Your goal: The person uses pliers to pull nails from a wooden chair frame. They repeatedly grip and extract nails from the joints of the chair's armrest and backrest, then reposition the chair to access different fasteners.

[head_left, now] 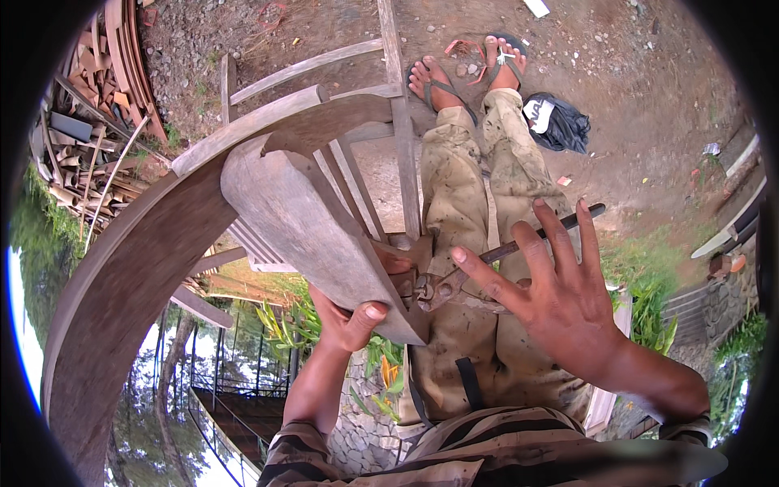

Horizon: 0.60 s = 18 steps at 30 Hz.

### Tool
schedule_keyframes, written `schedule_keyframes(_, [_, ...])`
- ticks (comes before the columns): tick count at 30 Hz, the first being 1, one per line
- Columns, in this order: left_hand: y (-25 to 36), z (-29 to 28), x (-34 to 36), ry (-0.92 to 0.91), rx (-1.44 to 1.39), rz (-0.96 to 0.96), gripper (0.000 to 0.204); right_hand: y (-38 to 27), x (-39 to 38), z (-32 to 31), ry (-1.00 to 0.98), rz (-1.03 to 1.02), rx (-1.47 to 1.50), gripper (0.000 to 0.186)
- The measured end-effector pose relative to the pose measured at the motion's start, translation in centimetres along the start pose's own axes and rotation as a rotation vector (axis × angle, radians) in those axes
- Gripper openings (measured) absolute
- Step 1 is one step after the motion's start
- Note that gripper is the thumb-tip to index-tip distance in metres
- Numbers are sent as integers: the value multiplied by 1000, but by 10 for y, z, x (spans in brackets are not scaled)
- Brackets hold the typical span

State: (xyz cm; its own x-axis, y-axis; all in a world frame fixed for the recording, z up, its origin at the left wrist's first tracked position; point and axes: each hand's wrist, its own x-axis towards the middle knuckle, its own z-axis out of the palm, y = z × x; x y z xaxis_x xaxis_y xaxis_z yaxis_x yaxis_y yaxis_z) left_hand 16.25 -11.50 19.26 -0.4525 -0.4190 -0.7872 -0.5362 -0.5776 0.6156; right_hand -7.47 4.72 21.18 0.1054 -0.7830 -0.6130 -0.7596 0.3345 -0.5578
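Note:
A weathered wooden chair point(288, 207) lies tipped at my left, its broad tapered wooden piece reaching toward my lap. My left hand point(345, 321) is closed round this piece near its narrow end, thumb on the near edge and fingertips showing on the far side. My right hand point(560, 300) spans the spread handles of rusty metal pincers point(445, 288), its fingers apart over the long dark handle. The pincers' jaws sit right beside the end of the wood. Whether they bite on anything is too small to tell. The second handle runs under my palm and is mostly hidden.
A black plastic bag point(564, 126) lies on the dirt ground beside my sandalled feet point(442, 85). Broken roof tiles and wood scraps point(89, 130) are heaped at the far left. Green plants point(649, 321) grow at the right, with a stone wall point(361, 414) below the chair.

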Motion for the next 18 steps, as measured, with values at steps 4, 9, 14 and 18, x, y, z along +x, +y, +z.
schedule_keyframes(4, [-4,-2,-1,22,-5,-35,86,-3,-3,5,8,26,-14,76])
schedule_keyframes(9, [1,2,2,27,-29,-35,86,-4,-6,0,-220,40,138,77])
schedule_keyframes(14, [2,4,5,15,-14,13,73,22,6,-6,-376,-55,471,68])
schedule_keyframes(18, [1,5,4,16,-34,27,66,53,53,-20,-1025,-99,1002,53])
